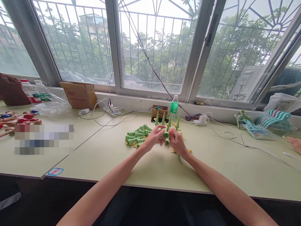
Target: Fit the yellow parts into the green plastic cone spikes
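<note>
My left hand (155, 136) has its fingers curved and apart beside a green plastic tube-shaped piece (166, 135); whether they touch it is unclear. My right hand (178, 141) is closed at the other side of that piece, gripping it, with its round open end facing me. Behind the hands, several pointed green pieces (169, 121) with yellow side parts stand upright. To the left lies a heap of green tubular pieces (136, 135), some with yellow parts. Below my right hand, another pointed green piece (179, 158) lies on the table, partly hidden.
A green-labelled bottle (174, 106) and a small cardboard box (160, 111) stand behind the pieces. White cables (237, 138) cross the right side. Wooden toys with coloured balls (23, 121) lie far left. Packaged dustpan-like sets (258, 128) and another person's hand (293, 143) are at right.
</note>
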Demonstrator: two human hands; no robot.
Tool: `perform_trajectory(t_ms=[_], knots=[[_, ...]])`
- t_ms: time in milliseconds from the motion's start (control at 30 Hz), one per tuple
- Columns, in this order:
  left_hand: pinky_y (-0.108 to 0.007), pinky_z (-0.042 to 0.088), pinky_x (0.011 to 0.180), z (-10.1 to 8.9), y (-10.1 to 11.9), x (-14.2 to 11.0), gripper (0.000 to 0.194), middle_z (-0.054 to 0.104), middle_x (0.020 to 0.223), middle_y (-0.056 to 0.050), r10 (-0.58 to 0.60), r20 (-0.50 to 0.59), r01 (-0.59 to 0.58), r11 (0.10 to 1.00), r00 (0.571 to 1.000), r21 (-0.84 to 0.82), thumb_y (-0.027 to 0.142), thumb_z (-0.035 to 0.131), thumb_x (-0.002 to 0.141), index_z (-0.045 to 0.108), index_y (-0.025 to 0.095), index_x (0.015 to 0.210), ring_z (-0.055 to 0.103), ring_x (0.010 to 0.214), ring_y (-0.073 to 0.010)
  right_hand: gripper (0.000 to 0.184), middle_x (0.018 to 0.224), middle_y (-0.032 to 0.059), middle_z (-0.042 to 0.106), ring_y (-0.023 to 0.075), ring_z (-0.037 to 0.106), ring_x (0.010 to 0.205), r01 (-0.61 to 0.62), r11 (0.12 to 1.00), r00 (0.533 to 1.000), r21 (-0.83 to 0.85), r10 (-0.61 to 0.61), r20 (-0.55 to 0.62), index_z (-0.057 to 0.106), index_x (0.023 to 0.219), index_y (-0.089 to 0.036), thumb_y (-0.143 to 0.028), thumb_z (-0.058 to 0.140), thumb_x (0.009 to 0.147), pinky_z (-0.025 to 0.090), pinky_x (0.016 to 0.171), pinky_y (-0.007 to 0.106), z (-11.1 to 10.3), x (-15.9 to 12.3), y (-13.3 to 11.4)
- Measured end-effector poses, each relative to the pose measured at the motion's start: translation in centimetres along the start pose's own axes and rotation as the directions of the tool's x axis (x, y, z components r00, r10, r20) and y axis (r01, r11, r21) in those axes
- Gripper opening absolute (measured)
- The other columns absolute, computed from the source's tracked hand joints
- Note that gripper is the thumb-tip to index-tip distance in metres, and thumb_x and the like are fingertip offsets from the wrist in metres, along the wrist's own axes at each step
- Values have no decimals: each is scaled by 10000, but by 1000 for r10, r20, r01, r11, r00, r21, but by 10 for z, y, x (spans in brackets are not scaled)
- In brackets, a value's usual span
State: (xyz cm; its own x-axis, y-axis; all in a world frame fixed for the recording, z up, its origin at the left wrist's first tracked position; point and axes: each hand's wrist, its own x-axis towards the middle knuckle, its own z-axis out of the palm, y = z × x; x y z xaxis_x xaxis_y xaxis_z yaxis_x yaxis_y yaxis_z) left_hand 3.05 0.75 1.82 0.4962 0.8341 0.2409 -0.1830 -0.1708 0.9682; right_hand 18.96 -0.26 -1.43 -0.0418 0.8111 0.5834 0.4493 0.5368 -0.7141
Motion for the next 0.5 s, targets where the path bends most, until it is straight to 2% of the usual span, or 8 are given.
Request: perform_trajectory(t_ms=[233,400,500], knots=[[-192,496,464,2,2,-1,573,527,879,-13,36,21,-36,999,999,24,490,638,808,424,238,1277,647,643,-136,347,511,-52,421,115,402,461,-19,1000,1000,-16,19,-16,390,715,-224,-469,355,958,344,472,230,-2,0,-3],[-218,537,485,0,-2,1,657,550,1149,-111,53,30,-54,997,998,58,478,655,800,373,282,1361,668,712,-154,356,520,-55,398,120,406,467,-56,995,998,87,58,-15,376,704,-231,-501,375,936,422,461,239,-1,0,-7],[-243,555,492,-1,-5,2,710,508,1261,-152,57,23,-59,994,998,88,466,663,798,326,303,1401,675,727,-160,364,523,-51,382,115,377,463,-57,996,998,66,59,-33,368,675,-230,-488,378,932,414,449,240,-2,1,-10]])
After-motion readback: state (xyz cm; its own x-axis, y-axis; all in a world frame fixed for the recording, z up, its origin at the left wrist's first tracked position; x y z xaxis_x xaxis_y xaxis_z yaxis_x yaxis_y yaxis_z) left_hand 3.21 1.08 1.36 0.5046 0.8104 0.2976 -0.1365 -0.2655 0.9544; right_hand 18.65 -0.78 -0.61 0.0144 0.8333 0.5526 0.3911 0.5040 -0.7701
